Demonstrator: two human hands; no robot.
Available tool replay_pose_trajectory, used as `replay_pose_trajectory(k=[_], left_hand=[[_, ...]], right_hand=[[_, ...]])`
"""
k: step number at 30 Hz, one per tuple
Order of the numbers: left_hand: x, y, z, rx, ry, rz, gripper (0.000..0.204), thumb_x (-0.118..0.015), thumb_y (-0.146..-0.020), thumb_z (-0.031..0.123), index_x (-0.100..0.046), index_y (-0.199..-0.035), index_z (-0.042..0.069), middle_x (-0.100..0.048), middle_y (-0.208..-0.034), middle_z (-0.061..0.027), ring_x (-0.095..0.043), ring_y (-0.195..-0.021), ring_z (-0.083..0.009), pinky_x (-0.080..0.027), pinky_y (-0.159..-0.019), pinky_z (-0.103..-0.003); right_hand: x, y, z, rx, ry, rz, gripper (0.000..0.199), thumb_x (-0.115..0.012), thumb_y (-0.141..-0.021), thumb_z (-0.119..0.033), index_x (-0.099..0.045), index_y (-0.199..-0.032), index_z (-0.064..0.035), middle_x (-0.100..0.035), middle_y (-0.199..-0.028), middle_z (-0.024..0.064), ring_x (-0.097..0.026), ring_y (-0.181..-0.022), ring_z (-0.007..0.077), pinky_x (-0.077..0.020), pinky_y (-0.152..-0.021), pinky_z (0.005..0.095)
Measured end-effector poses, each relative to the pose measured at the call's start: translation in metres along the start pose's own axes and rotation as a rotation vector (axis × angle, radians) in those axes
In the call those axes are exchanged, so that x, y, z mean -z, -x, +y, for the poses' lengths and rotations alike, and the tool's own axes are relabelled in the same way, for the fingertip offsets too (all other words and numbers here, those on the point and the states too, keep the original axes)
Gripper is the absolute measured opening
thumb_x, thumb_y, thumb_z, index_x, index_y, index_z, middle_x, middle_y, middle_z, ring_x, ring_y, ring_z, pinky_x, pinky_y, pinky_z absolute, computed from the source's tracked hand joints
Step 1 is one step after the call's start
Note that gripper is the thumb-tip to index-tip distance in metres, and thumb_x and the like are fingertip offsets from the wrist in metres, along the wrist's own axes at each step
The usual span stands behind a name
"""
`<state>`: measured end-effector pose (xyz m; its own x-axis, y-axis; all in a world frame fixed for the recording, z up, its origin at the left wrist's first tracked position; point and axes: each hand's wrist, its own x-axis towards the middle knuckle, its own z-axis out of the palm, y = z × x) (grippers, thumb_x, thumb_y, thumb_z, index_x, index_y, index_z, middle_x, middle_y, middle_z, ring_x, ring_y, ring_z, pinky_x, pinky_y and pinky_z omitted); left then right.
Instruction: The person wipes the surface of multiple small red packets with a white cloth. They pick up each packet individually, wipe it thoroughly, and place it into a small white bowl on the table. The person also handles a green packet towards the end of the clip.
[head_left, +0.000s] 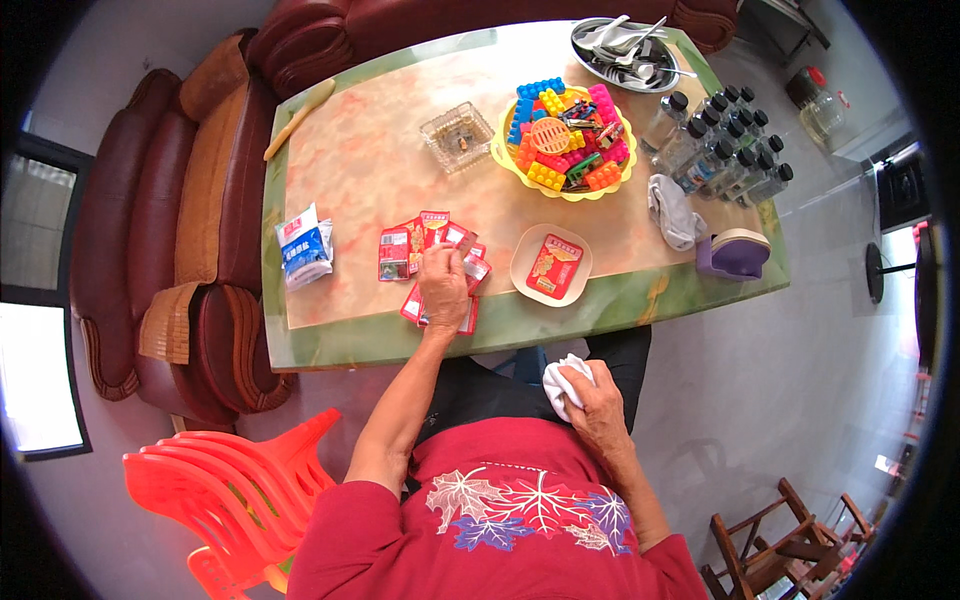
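My left hand (443,287) reaches over a loose group of flat red packets (394,255) near the table's front edge. Its fingers are pinched together on one red packet (461,240), partly hidden by the hand. Other packets lie overlapping beneath and around it. To the right of them, a single red packet (555,267) lies flat in a small cream dish (522,271). In front of the table, above my lap, my right hand (599,404) grips a bunched white cloth (562,384).
A yellow basket (566,193) of toy blocks, a glass ashtray (457,138), and a bowl of spoons (630,55) stand farther back. Several black-capped bottles (712,160), a grey cloth (676,211) and a purple holder (735,256) occupy the right. A blue-and-white bag (304,248) lies left.
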<state>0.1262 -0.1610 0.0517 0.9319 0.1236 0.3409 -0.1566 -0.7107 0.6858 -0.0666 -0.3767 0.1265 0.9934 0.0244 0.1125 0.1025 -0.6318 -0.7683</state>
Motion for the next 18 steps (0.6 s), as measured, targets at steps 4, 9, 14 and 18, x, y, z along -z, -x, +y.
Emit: replay_pose_trajectory(k=[4, 9, 14, 18], left_hand=[[0.032, -0.001, 0.037, 0.492, 0.948, -0.101, 0.016, -0.05, -0.095, 0.017, -0.06, -0.098, 0.005, -0.064, -0.096, -0.0064, -0.062, -0.08, -0.0147, -0.05, -0.069, -0.03], [0.04, 0.033, 0.075, 0.791, 1.45, -0.348, 0.024, -0.051, -0.094, 0.019, -0.055, -0.111, 0.002, -0.064, -0.103, -0.0101, -0.064, -0.093, -0.0202, -0.053, -0.083, -0.036], [0.046, 0.061, 0.115, 1.034, 1.786, -0.526, 0.038, -0.045, -0.097, 0.033, -0.051, -0.119, 0.003, -0.061, -0.112, -0.0114, -0.061, -0.101, -0.0223, -0.05, -0.09, -0.037], [0.051, 0.071, 0.124, 0.989, 1.671, -0.574, 0.044, -0.038, -0.098, 0.038, -0.047, -0.123, 0.003, -0.057, -0.119, -0.0115, -0.057, -0.108, -0.0227, -0.045, -0.095, -0.038]], right_hand=[[0.003, -0.012, 0.0, 0.003, -0.09, 0.091, 0.045, -0.065, -0.066, 0.004, -0.06, -0.11, -0.0051, -0.053, -0.101, 0.0185, -0.057, -0.092, 0.0354, -0.048, -0.079, 0.039], [0.008, -0.054, -0.029, 0.103, -0.093, 0.315, 0.05, -0.069, -0.061, 0.004, -0.061, -0.109, -0.0068, -0.053, -0.105, 0.0174, -0.056, -0.095, 0.0346, -0.0475, -0.081, 0.0396], [-0.01, -0.064, -0.036, 0.283, 0.111, 0.355, 0.051, -0.075, -0.061, -0.01, -0.062, -0.11, -0.0105, -0.052, -0.108, 0.0158, -0.052, -0.096, 0.0331, -0.0453, -0.081, 0.0409], [-0.009, -0.062, -0.033, 0.259, 0.151, 0.345, 0.046, -0.073, -0.064, -0.012, -0.062, -0.108, -0.0101, -0.052, -0.108, 0.0151, -0.051, -0.095, 0.0324, -0.0451, -0.08, 0.0411]])
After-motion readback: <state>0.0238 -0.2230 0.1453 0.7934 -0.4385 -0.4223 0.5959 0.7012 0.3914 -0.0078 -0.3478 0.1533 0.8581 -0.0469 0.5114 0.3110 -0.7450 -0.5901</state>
